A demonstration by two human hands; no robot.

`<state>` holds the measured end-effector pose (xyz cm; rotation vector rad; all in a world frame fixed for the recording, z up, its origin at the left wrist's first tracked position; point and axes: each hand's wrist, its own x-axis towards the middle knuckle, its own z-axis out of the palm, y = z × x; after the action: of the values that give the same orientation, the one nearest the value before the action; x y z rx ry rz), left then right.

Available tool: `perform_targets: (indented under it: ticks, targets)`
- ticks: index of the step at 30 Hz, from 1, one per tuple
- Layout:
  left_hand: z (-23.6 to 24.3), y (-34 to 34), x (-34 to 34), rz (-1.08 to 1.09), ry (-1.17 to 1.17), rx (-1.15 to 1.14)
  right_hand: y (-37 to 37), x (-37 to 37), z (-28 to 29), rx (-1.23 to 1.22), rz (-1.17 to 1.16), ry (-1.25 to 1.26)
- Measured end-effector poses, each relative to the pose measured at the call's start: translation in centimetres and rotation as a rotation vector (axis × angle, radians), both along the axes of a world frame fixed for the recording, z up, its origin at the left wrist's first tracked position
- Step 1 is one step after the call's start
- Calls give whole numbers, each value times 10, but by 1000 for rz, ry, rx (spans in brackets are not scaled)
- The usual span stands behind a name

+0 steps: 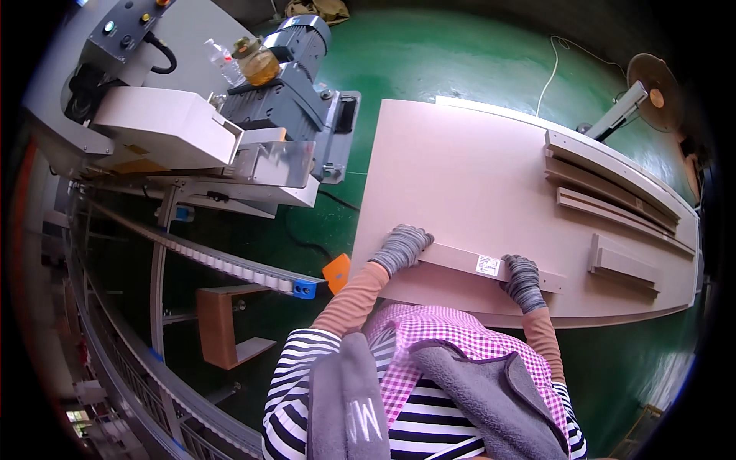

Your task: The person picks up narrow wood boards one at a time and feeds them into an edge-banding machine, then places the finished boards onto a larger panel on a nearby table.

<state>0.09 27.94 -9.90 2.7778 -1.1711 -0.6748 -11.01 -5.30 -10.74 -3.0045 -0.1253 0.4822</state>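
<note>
A narrow beige board [452, 257] with a white label [487, 265] lies along the near side of a large pinkish-beige panel [445, 169]. In a grey knitted glove, my left hand [402, 248] is closed on the board's left end. My right hand [523, 280], gloved alike, grips it just right of the label. Small dark holes show near the board's right end. The undersides of both hands' grips are hidden.
Several beige strips [613, 180] lie at the panel's far right, with a shorter stack [625, 264] nearer. To the left stand a machine with a grey motor [287, 96], a roller rail [207, 257] and an orange piece [336, 274]. A fan [654, 88] stands beyond the panel.
</note>
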Motion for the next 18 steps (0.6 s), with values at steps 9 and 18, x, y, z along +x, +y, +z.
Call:
perform_targets:
  ticks: [9,18]
  targets:
    - [2,6,-1,14,31,43,8,11,9,-41,-6,94]
    - [17,15,4,-8,34,-137,9,11,7,-36,-38,108]
